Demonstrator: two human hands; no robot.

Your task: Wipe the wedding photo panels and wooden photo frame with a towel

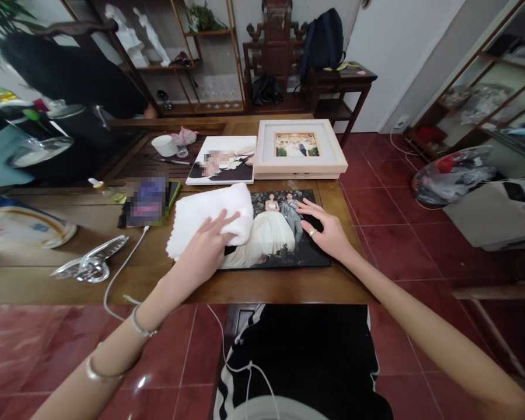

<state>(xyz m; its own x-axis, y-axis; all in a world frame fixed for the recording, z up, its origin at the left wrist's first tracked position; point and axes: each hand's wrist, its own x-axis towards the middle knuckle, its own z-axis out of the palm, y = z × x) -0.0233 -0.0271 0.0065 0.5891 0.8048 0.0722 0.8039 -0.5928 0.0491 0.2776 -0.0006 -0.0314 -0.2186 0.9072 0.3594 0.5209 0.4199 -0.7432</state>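
Observation:
A dark wedding photo panel (284, 256) lies flat on the wooden table (262, 289) in front of me. A folded white cloth (205, 213) covers its left part. My left hand (207, 248) presses on the cloth with the fingers stretched out flat. My right hand (326, 230), with a ring on one finger, rests flat on the panel's right edge, fingers spread.
Behind the panel lie a second photo panel (223, 160) and a white framed picture box (298, 149). A phone (147, 201) with a cable, a silver dish (91, 265), a plate (24, 227) and a white cup (164, 144) sit to the left. Shelves and a chair stand behind.

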